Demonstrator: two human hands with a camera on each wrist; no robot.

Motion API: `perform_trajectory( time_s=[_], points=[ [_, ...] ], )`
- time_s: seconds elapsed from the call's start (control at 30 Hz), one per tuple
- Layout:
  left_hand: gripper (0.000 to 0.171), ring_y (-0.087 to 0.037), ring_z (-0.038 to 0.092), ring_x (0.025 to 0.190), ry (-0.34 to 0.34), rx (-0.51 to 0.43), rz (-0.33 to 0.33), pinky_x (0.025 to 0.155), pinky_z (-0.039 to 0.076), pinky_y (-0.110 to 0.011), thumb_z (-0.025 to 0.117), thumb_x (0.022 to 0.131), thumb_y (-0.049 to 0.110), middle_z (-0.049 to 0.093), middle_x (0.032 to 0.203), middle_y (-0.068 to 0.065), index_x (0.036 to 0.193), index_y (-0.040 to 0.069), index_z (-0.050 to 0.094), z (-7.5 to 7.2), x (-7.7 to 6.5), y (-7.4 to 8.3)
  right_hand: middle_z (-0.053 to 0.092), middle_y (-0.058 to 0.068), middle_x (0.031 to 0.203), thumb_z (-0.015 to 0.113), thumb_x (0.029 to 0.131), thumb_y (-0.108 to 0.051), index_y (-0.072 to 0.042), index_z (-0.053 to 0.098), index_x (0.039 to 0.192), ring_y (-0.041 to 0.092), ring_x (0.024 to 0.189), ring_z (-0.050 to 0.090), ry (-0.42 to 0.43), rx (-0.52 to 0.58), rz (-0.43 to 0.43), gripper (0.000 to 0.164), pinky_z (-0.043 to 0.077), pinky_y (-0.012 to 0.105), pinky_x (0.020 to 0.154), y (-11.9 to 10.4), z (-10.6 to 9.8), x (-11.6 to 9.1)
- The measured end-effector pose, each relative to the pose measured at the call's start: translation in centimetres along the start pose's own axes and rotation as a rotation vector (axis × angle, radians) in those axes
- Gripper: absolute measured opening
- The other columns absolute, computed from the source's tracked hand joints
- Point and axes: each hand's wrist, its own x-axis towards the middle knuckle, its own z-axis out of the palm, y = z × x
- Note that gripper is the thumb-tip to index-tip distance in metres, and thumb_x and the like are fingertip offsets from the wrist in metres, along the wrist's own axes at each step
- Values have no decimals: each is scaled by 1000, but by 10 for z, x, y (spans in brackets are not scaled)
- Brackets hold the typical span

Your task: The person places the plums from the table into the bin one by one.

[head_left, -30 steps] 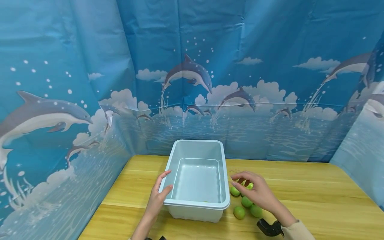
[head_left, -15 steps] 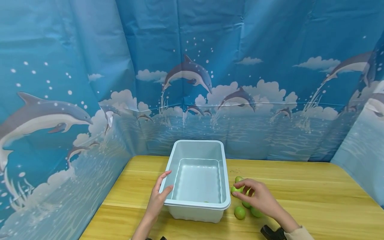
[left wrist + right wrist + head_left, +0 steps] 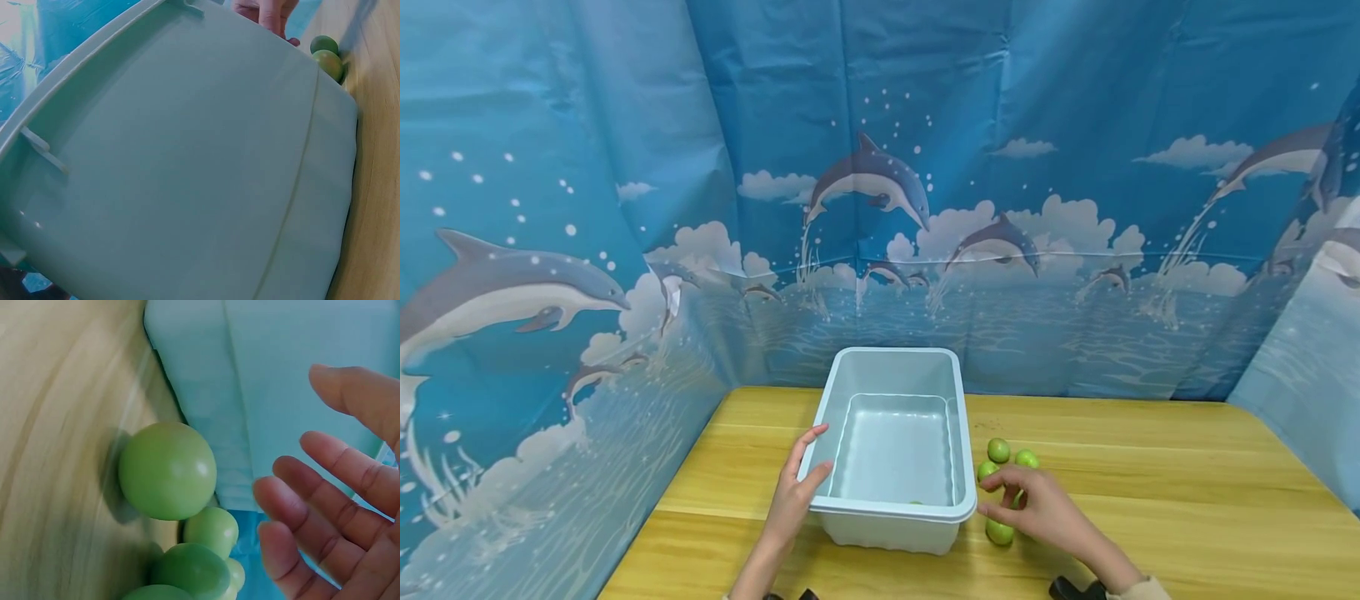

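Observation:
A pale blue plastic bin [image 3: 891, 450] stands on the wooden table. My left hand [image 3: 792, 492] grips its left rim, thumb and index finger over the edge; in the left wrist view the bin's side [image 3: 187, 156] hides most of that hand. To the right of the bin lie several round green fruits, lime-like, among them one at the back [image 3: 998, 450] and one near the front [image 3: 999, 532]. My right hand [image 3: 1033, 504] hovers over the group with fingers loosely bent and nothing between them. Close below its fingertips in the right wrist view is a smooth green fruit [image 3: 167, 471].
A speck of green [image 3: 916, 502] shows inside the bin, just behind the near rim. Blue dolphin-print curtain [image 3: 1037, 333] closes off the back and sides. Bare wooden tabletop [image 3: 1187, 500] extends to the right of the fruits.
My right hand has moved down toward the nearer fruits, uncovering the ones at the back. My left hand and the bin have stayed put.

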Motion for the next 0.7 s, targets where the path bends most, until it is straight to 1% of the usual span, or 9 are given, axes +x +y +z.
perform_trajectory(
  time_s=[0.17,0.4,0.5,0.6,0.7],
  points=[
    [46,-28,22,137,-2,-1,-3,106,14,-56,57,92,10,34,147,-9,137,12,46,0,0,1,66,-5,93,76,79,-37,-16,69,102,4,63,53,-32,-24,37,32,47,24,54,0,3,-2],
    [47,-30,20,137,-8,-8,10,106,14,-57,57,93,9,32,148,-12,138,11,45,0,-1,3,65,1,90,78,78,-34,-10,68,104,3,57,48,-50,-8,-13,37,43,24,49,2,6,-4],
    [47,-31,20,138,-10,-6,16,106,14,-57,57,93,10,32,149,-12,139,11,44,0,-2,4,65,0,89,80,76,-33,-11,68,103,2,56,47,-58,-11,-6,37,43,24,49,3,7,-6],
    [48,-32,19,138,-17,-2,26,105,13,-58,56,93,10,31,149,-13,140,9,42,0,-2,5,63,-2,82,81,75,-31,-11,68,103,3,56,46,-83,-19,20,37,43,24,49,3,7,-7],
    [49,-32,18,138,-19,-4,24,106,13,-57,57,93,11,31,149,-13,140,8,42,0,-2,4,59,-3,73,82,74,-28,-8,68,103,3,56,45,-116,-25,29,38,43,24,50,3,6,-9]
  ],
)
